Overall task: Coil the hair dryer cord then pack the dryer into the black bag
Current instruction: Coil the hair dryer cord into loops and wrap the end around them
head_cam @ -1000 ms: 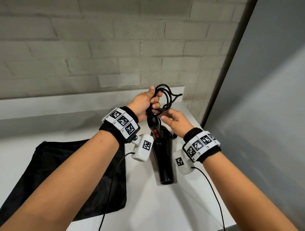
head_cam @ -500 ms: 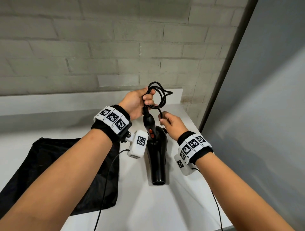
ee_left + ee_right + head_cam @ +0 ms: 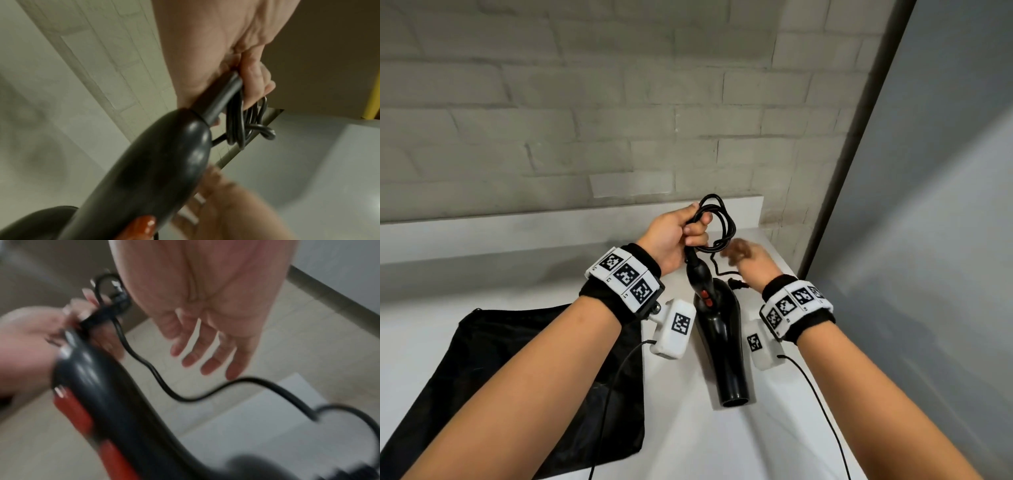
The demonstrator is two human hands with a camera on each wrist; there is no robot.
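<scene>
A black hair dryer (image 3: 722, 329) with red switches stands nozzle-down on the white table, its handle pointing up and away. My left hand (image 3: 678, 236) grips the looped cord (image 3: 714, 222) together with the handle's end (image 3: 218, 99). The loops hang beside my left fingers (image 3: 252, 91). A loose stretch of cord (image 3: 185, 394) trails down to the plug (image 3: 736, 283) on the table. My right hand (image 3: 746, 257) is blurred, just right of the handle, fingers (image 3: 205, 356) spread and holding nothing. The black bag (image 3: 493, 370) lies flat at the left.
A grey brick wall (image 3: 585, 120) rises behind the table, with a white ledge (image 3: 517, 229) along its foot. A grey panel (image 3: 928, 240) closes off the right side. Thin sensor cables run from both wrist cameras across the table's front.
My right hand has let go of the cord and dropped lower with its fingers spread. My left hand keeps its hold on the coiled loops and handle.
</scene>
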